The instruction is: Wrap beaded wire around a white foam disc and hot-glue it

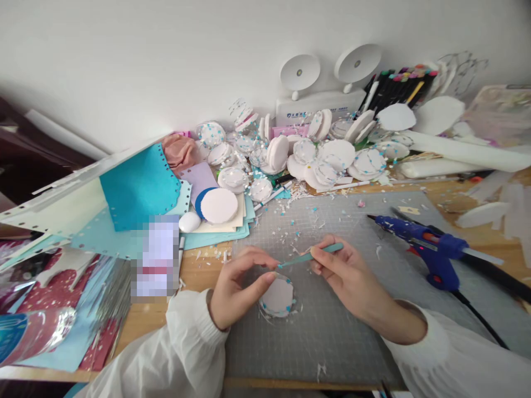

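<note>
A white round foam disc point(277, 297) with a wire-like trim lies on the grey cutting mat point(332, 331). My left hand point(238, 290) curls over the disc's left edge, thumb and fingers pinched at its rim. My right hand point(344, 273) grips a thin teal tool point(309, 257) like a pen, its tip pointing left at the disc's top edge, close to my left fingertips. Both arms wear white sleeves.
A blue glue gun point(427, 243) lies on the mat at the right, its cable trailing to the front. A heap of decorated white discs point(323, 157) sits at the back by the wall. Coloured paper sheets point(136, 190) pile up at the left. Markers point(398, 83) stand at the back right.
</note>
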### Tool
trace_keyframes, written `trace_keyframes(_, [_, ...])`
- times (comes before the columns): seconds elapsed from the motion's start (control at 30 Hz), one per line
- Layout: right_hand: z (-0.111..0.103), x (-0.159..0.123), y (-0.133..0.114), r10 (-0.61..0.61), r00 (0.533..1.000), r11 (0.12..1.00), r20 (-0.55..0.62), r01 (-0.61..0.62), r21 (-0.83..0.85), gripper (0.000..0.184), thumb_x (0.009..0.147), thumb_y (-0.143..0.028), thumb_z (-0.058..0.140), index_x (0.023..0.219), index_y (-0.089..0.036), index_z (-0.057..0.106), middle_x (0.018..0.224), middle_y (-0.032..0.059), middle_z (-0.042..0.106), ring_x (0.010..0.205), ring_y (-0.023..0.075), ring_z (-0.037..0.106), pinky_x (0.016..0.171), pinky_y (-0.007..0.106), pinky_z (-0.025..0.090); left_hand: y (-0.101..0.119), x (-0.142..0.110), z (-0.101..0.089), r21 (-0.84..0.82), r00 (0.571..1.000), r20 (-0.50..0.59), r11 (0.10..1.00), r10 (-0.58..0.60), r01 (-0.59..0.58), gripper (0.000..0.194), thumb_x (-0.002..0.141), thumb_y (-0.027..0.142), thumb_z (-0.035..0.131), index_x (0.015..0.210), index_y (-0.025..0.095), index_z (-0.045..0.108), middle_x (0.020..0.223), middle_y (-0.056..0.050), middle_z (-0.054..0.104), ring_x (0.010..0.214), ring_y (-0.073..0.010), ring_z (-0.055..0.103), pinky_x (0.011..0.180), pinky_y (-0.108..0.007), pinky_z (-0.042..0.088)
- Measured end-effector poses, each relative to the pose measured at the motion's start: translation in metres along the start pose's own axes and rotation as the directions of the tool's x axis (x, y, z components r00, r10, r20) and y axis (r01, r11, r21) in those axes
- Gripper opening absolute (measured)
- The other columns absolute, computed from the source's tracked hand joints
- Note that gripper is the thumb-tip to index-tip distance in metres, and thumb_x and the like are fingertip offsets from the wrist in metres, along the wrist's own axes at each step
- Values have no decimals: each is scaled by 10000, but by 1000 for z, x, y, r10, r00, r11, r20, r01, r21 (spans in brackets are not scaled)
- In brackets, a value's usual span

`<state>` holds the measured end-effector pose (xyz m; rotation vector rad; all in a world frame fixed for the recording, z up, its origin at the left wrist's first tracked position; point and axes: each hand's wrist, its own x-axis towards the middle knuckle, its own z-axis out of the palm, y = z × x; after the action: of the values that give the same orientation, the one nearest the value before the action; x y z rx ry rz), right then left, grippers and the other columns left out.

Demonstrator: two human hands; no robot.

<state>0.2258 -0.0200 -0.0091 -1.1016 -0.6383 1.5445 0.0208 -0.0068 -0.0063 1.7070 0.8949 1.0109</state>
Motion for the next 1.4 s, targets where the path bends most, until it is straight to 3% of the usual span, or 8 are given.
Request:
trace_keyframes(0.6, [0, -1, 2, -20, 1000, 1000, -4, 20, 19, 265, 633, -344, 812, 688, -214, 588, 602, -47, 562, 544, 84, 503, 533, 239, 395, 1, -2, 3, -72, 999, -7, 996, -52, 51, 85, 852, 209, 618, 789, 161, 646, 754, -46, 631, 760, -160, 581, 713, -298, 458])
trace_keyframes(0.9, [0, -3, 4, -73, 997, 994, 17, 74, -76, 265, 669, -353, 794, 692, -211, 572, 583, -47, 573, 543, 81, 504, 544, 238, 377, -1, -1, 3, -87, 1000, -2, 996, -23, 23, 77, 849, 193, 619, 791, 148, 642, 747, -46, 621, 747, -150, 569, 709, -284, 454])
trace_keyframes(1.17, [-4, -1, 0, -8, 1000, 999, -22, 9, 38, 265, 626, -331, 825, 681, -208, 597, 606, -40, 572, 539, 69, 501, 527, 223, 378, -1, -2, -1, -21, 1000, 24, 1000, 14, -13, 89, 884, 200, 565, 857, 161, 640, 794, -53, 631, 797, -158, 581, 754, -297, 466])
trace_keyframes(1.23, [-5, 1, -2, -5, 999, 998, -42, 7, 63, 265, 614, -320, 833, 685, -212, 602, 619, -37, 582, 542, 70, 501, 522, 223, 383, 1, 0, -6, 60, 991, 115, 996, 62, -69, 188, 872, 291, 579, 1000, 166, 636, 924, -88, 633, 901, -196, 586, 816, -340, 471])
trace_keyframes(1.33, [-7, 4, -4, -29, 998, 997, -54, 33, 76, 266, 606, -317, 837, 685, -218, 603, 612, -39, 575, 546, 77, 500, 518, 232, 389, 5, 3, -13, 245, 943, 314, 951, 107, -189, 702, 697, 535, 711, 1267, 177, 513, 1180, -147, 555, 1076, -287, 538, 916, -430, 450])
trace_keyframes(1.4, [-8, 6, -4, -55, 997, 995, -54, 59, 82, 268, 604, -323, 837, 684, -224, 600, 612, -41, 571, 550, 81, 498, 520, 238, 394, 8, 4, -16, 373, 910, 408, 896, 75, -241, 924, 575, 626, 751, 1325, 179, 449, 1242, -165, 528, 1099, -325, 525, 927, -470, 440])
